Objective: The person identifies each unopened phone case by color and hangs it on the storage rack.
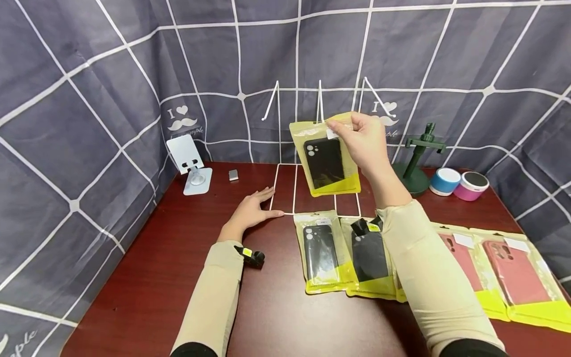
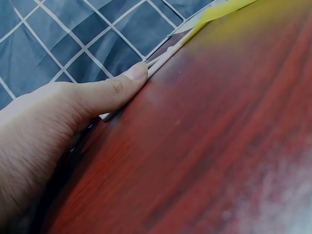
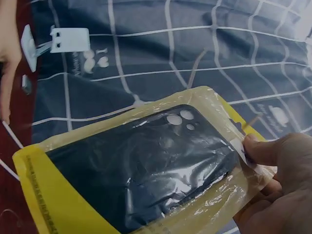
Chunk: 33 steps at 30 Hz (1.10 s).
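Note:
My right hand (image 1: 367,141) pinches the top corner of a bagged black phone case (image 1: 324,163), thumb in front. The clear bag with a yellow bottom hangs upright at the middle prong of a white wire display rack (image 1: 278,134). In the right wrist view the prong's tip (image 3: 253,120) shows right at the bag's hang hole. My left hand (image 1: 252,210) lies with fingers extended at the left side of the rack's base; in the left wrist view its thumb (image 2: 134,73) touches the base wire. Two more bagged black cases (image 1: 321,253) lie before the rack.
Bagged red phone cases (image 1: 517,270) lie at the right, partly behind my right sleeve. A green stand (image 1: 417,163), a blue speaker (image 1: 444,182) and a pink speaker (image 1: 471,187) stand back right. Back left are a white phone stand (image 1: 196,178) and a small metallic block (image 1: 233,175).

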### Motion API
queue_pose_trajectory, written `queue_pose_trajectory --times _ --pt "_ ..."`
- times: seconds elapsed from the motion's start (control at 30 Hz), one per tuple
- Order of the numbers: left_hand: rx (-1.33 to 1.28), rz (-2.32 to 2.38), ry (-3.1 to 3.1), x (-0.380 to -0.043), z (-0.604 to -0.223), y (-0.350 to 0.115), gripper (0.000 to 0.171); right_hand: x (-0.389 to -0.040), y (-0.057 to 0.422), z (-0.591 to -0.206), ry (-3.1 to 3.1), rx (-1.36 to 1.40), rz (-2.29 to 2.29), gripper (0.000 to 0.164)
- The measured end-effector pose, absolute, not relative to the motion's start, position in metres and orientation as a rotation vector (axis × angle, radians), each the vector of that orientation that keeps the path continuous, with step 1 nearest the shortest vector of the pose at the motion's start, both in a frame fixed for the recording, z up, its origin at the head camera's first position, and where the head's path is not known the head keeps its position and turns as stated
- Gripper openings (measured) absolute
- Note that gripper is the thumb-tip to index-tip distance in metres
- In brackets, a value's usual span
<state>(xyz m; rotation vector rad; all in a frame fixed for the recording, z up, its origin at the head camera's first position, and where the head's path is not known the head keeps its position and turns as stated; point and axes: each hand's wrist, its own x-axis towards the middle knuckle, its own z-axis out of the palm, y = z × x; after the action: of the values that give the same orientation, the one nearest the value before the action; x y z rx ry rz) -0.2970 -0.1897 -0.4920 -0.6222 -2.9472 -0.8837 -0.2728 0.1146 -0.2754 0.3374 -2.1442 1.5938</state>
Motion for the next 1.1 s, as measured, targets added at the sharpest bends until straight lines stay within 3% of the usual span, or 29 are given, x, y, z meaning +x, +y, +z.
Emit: queue_pose_trajectory --times 0.3,0.73,1.1 --pt "-0.621 -0.914 -2.921 -0.298 -0.491 -0.193 0.098 -0.315 0.107 -0.281 -2.186 0.324 1.505 0.033" --pt "-0.613 -0.915 -2.926 -0.299 -0.491 -0.193 0.096 -0.260 0.121 -0.275 -2.122 0.504 1.418 0.020" --pt "-0.604 -0.920 -2.937 -0.297 -0.489 -0.192 0.099 -0.266 0.119 -0.268 -2.095 0.394 1.525 0.027"
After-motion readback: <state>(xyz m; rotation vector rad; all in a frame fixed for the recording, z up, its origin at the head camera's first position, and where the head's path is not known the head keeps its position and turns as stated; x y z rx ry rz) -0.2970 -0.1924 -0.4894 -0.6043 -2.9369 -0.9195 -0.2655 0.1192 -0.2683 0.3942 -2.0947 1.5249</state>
